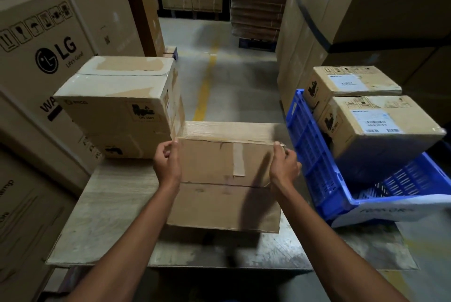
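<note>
A flattened brown cardboard box (219, 192) with a strip of old tape lies on the metal table (102, 216) in front of me. My left hand (167, 161) pinches its far left corner. My right hand (284, 165) pinches its far right corner. The far edge of the cardboard is lifted a little, and a ribbed cardboard face (227, 129) shows behind it.
Two stacked sealed cartons (117, 106) stand on the table's far left. A blue plastic crate (324, 160) at the right holds two labelled cartons (373, 126). Tall appliance boxes (36, 58) wall both sides. An aisle with a yellow floor line (205, 89) runs ahead.
</note>
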A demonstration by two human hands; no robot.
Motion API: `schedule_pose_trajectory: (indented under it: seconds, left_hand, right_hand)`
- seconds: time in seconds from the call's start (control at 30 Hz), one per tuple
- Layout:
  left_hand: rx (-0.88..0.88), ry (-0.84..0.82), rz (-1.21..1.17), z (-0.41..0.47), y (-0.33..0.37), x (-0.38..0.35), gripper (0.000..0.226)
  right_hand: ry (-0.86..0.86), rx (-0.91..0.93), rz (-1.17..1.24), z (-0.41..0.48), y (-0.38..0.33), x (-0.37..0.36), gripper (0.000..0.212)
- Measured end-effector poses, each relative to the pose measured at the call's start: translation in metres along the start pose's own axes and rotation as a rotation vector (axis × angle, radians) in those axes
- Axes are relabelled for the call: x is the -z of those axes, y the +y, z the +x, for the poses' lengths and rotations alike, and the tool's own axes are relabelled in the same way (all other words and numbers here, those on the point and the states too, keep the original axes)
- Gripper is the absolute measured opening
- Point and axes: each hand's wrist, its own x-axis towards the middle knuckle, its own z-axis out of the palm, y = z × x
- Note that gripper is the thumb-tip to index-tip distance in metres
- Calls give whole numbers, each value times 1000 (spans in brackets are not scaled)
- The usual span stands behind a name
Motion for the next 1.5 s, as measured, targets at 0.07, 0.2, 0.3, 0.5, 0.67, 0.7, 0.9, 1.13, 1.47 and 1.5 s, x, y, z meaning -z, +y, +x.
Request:
schedule_pose_trajectory:
  seconds: [0.07, 0.2, 0.3, 0.5, 0.67, 0.7, 0.9, 1.13, 1.47, 1.5]
  left_hand:
    - [-37, 82, -59, -5, 1, 3, 23]
    - [-17, 152, -85, -8, 2, 8, 32]
    - [36, 153, 11, -17, -7, 13, 29]
    - [-65, 6, 241, -46, -15, 37, 12]
    - [-591, -167, 598, -44, -25, 42, 19]
    - [-705, -210, 643, -45, -23, 40, 17]
    - [-890, -441, 759, -74, -29, 23, 31]
    - [-916, -494, 862, -66, -16, 23, 29]
    - [-595, -666, 1230, -19, 2, 6, 62]
    - [-590, -685, 1265, -19, 4, 5, 62]
  right_hand:
    - [26, -16, 66, -1, -2, 2, 57]
    - [52, 19, 110, -3, 4, 5, 43]
    - [-3, 39, 74, -8, 25, 14, 33]
    - [-40, 253, -65, -32, 63, 32, 37]
    - [39, 768, -485, -36, 68, 29, 50]
    - [10, 895, -530, -36, 66, 27, 46]
    - [-191, 1258, -573, -51, 68, 7, 40]
    - [-136, 1207, -767, -59, 44, 1, 28]
    - [-550, 1032, -1055, -57, 9, -46, 67]
    - [-554, 1021, -1054, -56, 9, -47, 68]
